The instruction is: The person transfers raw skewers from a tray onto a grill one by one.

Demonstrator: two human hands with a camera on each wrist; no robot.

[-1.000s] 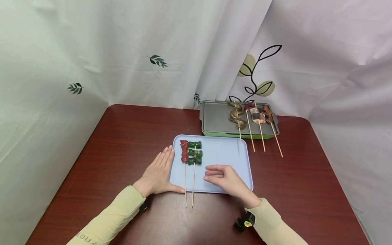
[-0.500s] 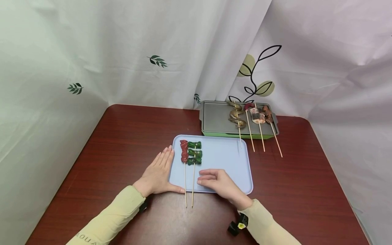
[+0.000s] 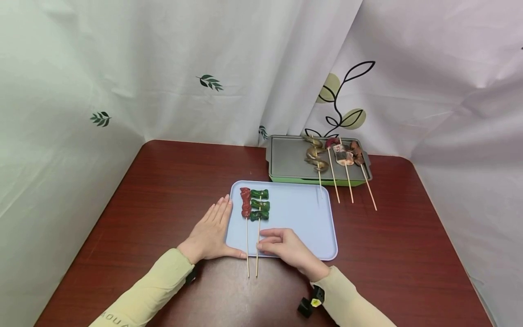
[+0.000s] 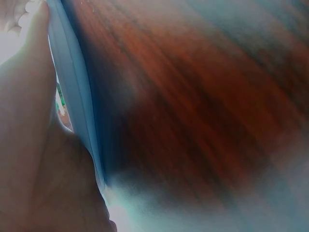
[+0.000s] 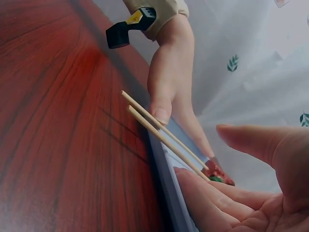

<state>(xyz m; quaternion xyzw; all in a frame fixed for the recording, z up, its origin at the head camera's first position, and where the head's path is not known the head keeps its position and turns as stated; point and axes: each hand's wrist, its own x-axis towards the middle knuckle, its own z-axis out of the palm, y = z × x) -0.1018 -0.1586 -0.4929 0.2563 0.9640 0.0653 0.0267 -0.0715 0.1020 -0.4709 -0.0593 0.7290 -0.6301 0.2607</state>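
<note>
Flanking a blue tray [image 3: 300, 209]

Our left hand [image 3: 209, 234] lies straight-fingered along its left edge; our right hand [image 3: 288, 249], thumb and fingers parted, sits at the green skewer [image 3: 260, 205] beside the red skewer [image 3: 245, 202] inside. Four skewers [image 3: 343, 155] lie on the grill [image 3: 288, 156].

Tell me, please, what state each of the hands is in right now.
Left hand: open, against the left edge of the blue tray.
Right hand: open, thumb and fingers apart at the green skewer, not gripping it.
</note>
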